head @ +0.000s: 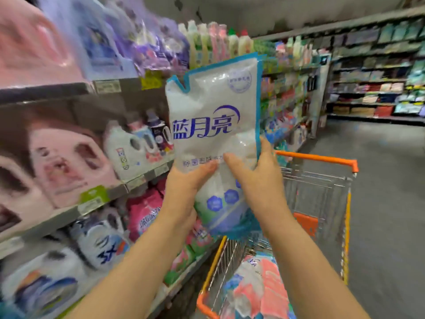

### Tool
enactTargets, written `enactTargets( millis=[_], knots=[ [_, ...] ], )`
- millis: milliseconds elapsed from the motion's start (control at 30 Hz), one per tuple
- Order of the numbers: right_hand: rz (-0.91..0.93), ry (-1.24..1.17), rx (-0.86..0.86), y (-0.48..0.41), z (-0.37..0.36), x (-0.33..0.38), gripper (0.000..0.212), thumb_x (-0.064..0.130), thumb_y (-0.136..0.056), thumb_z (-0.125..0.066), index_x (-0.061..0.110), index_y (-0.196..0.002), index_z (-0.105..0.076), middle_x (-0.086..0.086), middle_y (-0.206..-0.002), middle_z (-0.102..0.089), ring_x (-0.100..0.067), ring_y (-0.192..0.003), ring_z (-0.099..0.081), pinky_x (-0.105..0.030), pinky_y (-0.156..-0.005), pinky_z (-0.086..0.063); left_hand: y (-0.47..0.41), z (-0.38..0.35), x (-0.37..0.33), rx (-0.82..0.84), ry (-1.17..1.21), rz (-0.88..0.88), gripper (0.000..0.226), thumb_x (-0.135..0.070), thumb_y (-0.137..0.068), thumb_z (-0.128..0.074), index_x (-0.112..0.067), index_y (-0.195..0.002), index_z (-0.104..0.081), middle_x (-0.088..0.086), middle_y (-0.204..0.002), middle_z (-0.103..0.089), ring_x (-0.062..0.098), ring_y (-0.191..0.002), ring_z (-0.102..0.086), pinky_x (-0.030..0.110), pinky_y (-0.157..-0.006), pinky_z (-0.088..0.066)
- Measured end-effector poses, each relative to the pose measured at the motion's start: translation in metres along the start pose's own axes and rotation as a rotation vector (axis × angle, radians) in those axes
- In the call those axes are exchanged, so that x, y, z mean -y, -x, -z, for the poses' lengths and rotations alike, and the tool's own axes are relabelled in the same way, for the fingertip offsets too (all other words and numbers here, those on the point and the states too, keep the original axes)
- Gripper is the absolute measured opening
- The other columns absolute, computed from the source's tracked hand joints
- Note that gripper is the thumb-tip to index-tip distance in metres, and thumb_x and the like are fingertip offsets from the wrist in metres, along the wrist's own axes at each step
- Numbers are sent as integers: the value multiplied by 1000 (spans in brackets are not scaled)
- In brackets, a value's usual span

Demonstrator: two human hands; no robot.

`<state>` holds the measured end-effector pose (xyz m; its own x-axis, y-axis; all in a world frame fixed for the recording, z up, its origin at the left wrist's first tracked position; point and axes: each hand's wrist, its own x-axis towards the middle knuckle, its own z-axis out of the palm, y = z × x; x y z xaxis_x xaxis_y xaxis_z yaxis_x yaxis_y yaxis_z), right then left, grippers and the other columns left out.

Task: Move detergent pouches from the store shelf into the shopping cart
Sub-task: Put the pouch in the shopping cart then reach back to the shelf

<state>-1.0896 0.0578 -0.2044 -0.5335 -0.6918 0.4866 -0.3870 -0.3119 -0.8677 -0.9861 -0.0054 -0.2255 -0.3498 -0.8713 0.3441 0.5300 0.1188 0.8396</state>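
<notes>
I have the left hand (184, 187) and the right hand (255, 178) both gripping the lower half of the white-and-blue detergent pouch (213, 107), held upright in the air beside the shelf (69, 215), over the cart (322, 158) where other pouches (259, 288) lie.

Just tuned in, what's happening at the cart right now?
A person is holding one white-and-blue detergent pouch upright in front of them with both hands. The left hand and right hand grip its lower half, thumbs on the front. The pouch is off the store shelf and is held above the near end of the shopping cart, not yet inside. A few pink and white pouches already lie in the cart.
</notes>
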Motion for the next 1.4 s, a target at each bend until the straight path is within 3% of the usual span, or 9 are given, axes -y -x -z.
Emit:
enactTargets(
  millis=[100,233,400,633,800,933,1100,1267,1400],
  knots=[
    [17,-35,102,24,-31,19,77,49,-68,-76,23,-131,-40,6,-122,-56,-9,-102,-56,-25,-89,-43,21,22,-48,-107,-103,-97,53,0,-69,-69,1,-120,-56,15,-103,-70,26,-89,-68,36,-75,-56],
    [10,-201,266,41,-91,58,93,61,-44,-74,23,-122,-41,4,-118,-61,-14,-104,-61,-34,-87,-49,46,65,-108,-260,-251,-223,59,-1,-60,-78,-2,-115,-57,11,-96,-72,24,-88,-69,32,-74,-55],
    [134,-353,413,64,-174,116,86,52,-47,-79,20,-120,-46,8,-109,-65,-7,-98,-64,-30,-81,-54,70,127,-194,-352,-342,-367,63,-4,-59,-74,1,-118,-53,23,-108,-66,38,-100,-64,46,-86,-54],
    [283,-649,528,88,-299,218,66,29,-55,-89,31,-110,-53,23,-94,-69,6,-90,-65,-20,-83,-53,92,209,-332,-447,-487,-559,61,-1,-62,-74,-3,-120,-55,19,-107,-68,33,-96,-66,40,-81,-56],
    [403,-702,625,101,-388,286,64,30,-54,-82,19,-114,-61,5,-102,-72,-11,-94,-68,-41,-89,-54,105,273,-413,-481,-542,-643,67,-7,-59,-75,0,-122,-53,22,-110,-66,35,-98,-66,46,-84,-55],
    [456,-696,713,101,-453,329,40,17,-65,-83,22,-101,-67,9,-91,-72,1,-83,-68,-24,-81,-55,102,323,-465,-554,-575,-705,69,-8,-59,-76,1,-122,-52,23,-110,-65,36,-98,-66,49,-84,-54],
    [420,-756,825,84,-532,367,47,15,-62,-82,13,-106,-67,-4,-95,-74,-19,-86,-71,-37,-80,-58,75,379,-517,-610,-631,-763,62,-4,-63,-76,2,-120,-53,22,-109,-66,34,-94,-67,40,-77,-58],
    [415,-831,914,51,-600,396,26,-1,-72,-76,13,-91,-68,0,-79,-69,0,-58,-64,-14,-56,-49,29,431,-563,-626,-738,-784,44,0,-74,-71,3,-116,-59,21,-107,-67,30,-87,-68,33,-73,-58],
    [426,-805,977,26,-664,409,34,4,-73,-76,15,-104,-66,-6,-95,-70,-7,-72,-67,-21,-69,-53,-11,488,-596,-730,-775,-745,72,-23,-55,-85,-5,-118,-57,17,-106,-68,30,-89,-69,41,-79,-57]
  ],
)
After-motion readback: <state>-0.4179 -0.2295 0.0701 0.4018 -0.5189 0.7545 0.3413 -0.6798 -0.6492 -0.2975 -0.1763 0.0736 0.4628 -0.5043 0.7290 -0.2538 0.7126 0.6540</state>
